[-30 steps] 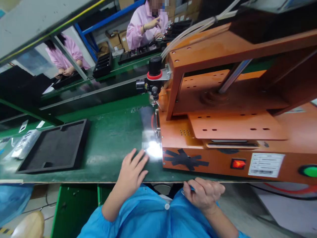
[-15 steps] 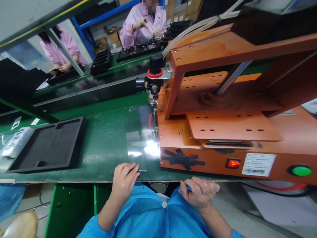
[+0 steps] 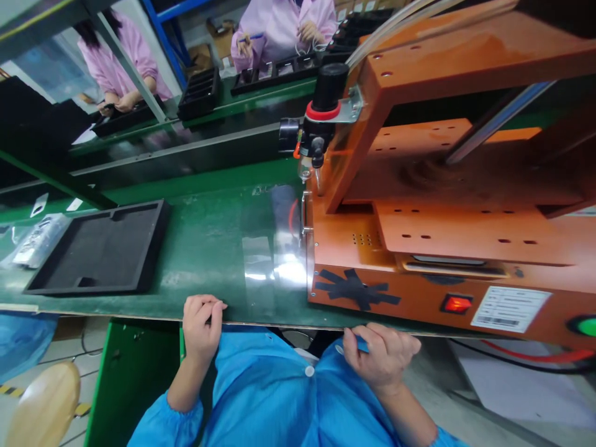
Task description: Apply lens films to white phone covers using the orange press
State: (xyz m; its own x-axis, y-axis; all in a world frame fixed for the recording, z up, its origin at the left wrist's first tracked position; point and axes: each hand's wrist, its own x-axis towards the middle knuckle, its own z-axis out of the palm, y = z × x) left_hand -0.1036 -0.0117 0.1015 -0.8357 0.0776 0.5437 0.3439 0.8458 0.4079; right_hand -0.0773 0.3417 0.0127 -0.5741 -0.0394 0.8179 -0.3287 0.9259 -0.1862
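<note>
My left hand (image 3: 203, 326) rests at the front edge of the green worktable (image 3: 205, 248), fingers curled and thumb drawn in. Whatever its fingers hold, if anything, is hidden. My right hand (image 3: 384, 352) is at the same edge, in front of the orange press machine (image 3: 344, 248). Its fingers are bent into a loose fist, with nothing seen in them. Between the hands, a clear sheet (image 3: 258, 264) lies flat on the tabletop beside the machine, touched by neither hand.
A black foam-lined tray (image 3: 107, 248) lies at left, with a clear plastic bag (image 3: 40, 239) beside it. The machine carries a lit red switch (image 3: 457, 303), a green button (image 3: 585, 326) and a black regulator (image 3: 330, 87). Two people in pink (image 3: 265, 37) work across the bench.
My left hand has moved left, away from the clear sheet; the thin shiny strip by its fingertips is no longer visible. My right hand stays near the edge. The view has shifted slightly.
</note>
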